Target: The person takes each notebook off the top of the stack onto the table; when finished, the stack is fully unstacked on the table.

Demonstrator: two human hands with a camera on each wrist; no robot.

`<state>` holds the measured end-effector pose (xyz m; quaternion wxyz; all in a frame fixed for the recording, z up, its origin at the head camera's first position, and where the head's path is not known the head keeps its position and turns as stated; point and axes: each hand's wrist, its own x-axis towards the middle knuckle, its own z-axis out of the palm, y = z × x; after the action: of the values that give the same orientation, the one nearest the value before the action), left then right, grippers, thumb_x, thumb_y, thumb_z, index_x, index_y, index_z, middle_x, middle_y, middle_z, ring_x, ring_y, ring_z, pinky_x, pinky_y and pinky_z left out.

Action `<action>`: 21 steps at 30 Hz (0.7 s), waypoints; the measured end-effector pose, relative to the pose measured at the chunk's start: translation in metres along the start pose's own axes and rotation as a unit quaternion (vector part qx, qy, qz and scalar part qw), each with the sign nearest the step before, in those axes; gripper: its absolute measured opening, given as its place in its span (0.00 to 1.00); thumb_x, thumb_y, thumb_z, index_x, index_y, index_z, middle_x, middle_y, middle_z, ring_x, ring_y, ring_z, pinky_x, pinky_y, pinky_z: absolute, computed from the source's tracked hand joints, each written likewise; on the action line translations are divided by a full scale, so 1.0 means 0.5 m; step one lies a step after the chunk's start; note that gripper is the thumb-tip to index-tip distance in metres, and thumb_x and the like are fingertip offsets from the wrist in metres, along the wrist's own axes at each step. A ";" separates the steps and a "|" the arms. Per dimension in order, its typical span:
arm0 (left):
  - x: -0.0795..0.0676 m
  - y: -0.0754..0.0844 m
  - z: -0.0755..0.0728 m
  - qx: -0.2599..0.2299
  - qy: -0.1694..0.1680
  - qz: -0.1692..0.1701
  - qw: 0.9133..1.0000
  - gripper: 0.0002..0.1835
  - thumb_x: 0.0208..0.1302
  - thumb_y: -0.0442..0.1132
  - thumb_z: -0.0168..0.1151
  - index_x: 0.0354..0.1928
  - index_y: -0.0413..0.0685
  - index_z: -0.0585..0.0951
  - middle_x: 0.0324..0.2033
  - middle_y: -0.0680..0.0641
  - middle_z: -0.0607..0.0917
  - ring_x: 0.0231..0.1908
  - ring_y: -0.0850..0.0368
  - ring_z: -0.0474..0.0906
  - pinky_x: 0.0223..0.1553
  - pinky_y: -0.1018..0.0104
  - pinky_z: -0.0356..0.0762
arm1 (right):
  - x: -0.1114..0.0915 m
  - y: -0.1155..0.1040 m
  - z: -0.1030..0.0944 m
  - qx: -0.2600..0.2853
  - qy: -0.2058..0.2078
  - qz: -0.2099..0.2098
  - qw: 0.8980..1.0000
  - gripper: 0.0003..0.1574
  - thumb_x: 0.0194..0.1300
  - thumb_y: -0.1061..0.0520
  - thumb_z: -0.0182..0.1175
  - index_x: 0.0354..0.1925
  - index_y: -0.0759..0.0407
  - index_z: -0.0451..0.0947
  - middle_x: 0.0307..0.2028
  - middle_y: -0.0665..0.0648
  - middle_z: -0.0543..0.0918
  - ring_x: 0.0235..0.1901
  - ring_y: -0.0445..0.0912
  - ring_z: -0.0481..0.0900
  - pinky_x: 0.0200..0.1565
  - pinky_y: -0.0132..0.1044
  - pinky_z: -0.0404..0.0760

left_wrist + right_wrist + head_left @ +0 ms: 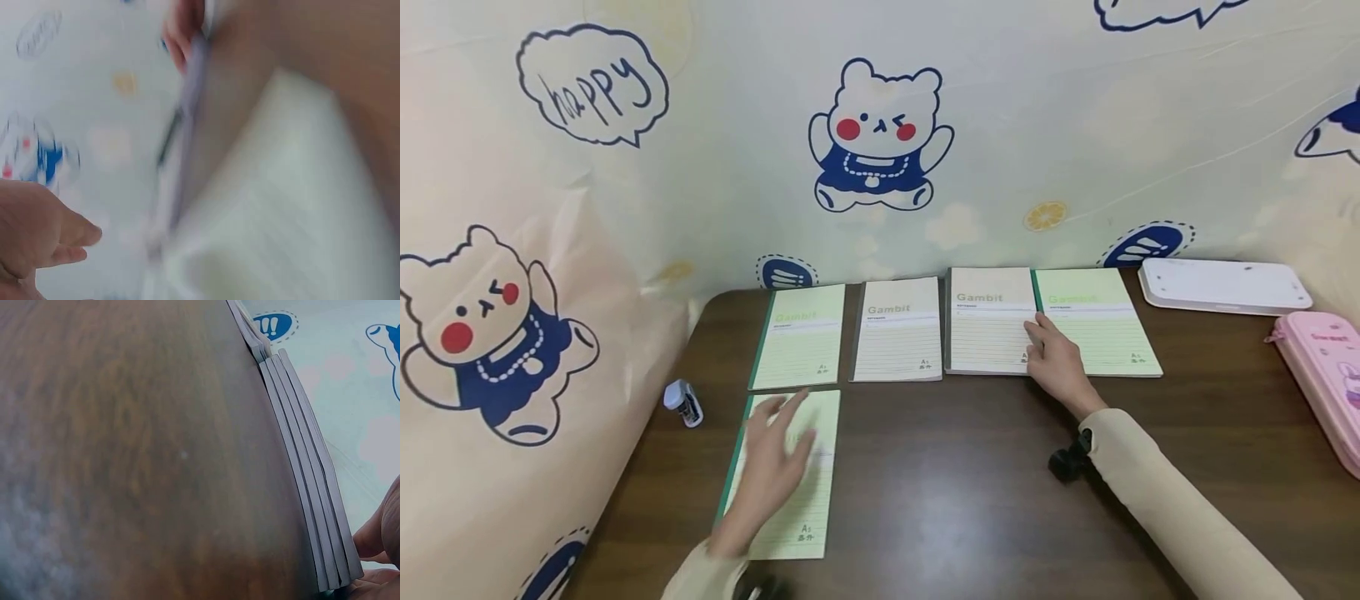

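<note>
My left hand [775, 450], blurred, hovers with spread fingers over a pale green notebook [808, 517] at the front left. Its thumb and a finger show at the left of the left wrist view, holding nothing. My right hand [1063, 367] touches the right edge of a white notebook stack [988, 333], where it meets a green notebook [1108, 333]. Seen edge-on in the right wrist view, the stack [309, 475] has several layers, with fingertips [372, 540] right at its near end. Further left in the row lie a white notebook [897, 333] and another green notebook [799, 337].
A small blue-and-white bottle-like item [683, 404] stands near the table's left edge. At the back right lies a white flat case [1225, 286], and in front of it a pink pencil case [1322, 379]. A printed cloth [722, 167] hangs behind the brown table [955, 492].
</note>
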<state>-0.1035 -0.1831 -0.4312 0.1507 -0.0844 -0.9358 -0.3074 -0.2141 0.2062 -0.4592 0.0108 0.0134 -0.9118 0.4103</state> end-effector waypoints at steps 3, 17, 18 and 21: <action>0.096 0.073 0.053 -0.038 -0.057 0.035 0.997 0.28 0.64 0.37 0.63 0.66 0.43 0.71 0.62 0.32 0.69 0.63 0.35 0.64 0.60 0.38 0.63 | 0.001 -0.001 0.000 -0.002 0.004 0.005 1.000 0.30 0.69 0.68 0.44 0.68 0.73 0.60 0.74 0.70 0.51 0.73 0.64 0.51 0.69 0.60 0.57; 0.318 0.210 0.323 0.035 -0.209 -0.013 0.977 0.37 0.68 0.49 0.57 0.71 0.34 0.59 0.70 0.35 0.63 0.71 0.42 0.60 0.67 0.46 0.63 | 0.008 -0.006 0.019 -0.014 0.003 0.002 1.000 0.30 0.67 0.70 0.46 0.67 0.73 0.62 0.73 0.73 0.52 0.72 0.66 0.52 0.68 0.59 0.59; 0.317 0.212 0.331 0.041 -0.200 -0.015 0.979 0.37 0.68 0.49 0.57 0.71 0.34 0.60 0.70 0.35 0.63 0.70 0.42 0.61 0.67 0.45 0.63 | 0.007 -0.005 0.017 -0.018 0.005 0.002 1.000 0.30 0.67 0.70 0.46 0.67 0.73 0.62 0.73 0.73 0.52 0.72 0.66 0.52 0.68 0.59 0.58; 0.316 0.217 0.346 0.042 -0.185 -0.011 0.982 0.37 0.68 0.50 0.57 0.71 0.34 0.60 0.70 0.35 0.64 0.70 0.43 0.61 0.67 0.46 0.63 | 0.006 -0.002 0.010 -0.027 0.013 0.002 1.000 0.30 0.67 0.71 0.46 0.66 0.74 0.63 0.72 0.74 0.53 0.72 0.66 0.52 0.68 0.60 0.57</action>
<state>-0.2645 0.0177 -0.4513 -0.0248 -0.1234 -0.9605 -0.2482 -0.2169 0.2019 -0.4616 0.0221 0.0060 -0.9225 0.3854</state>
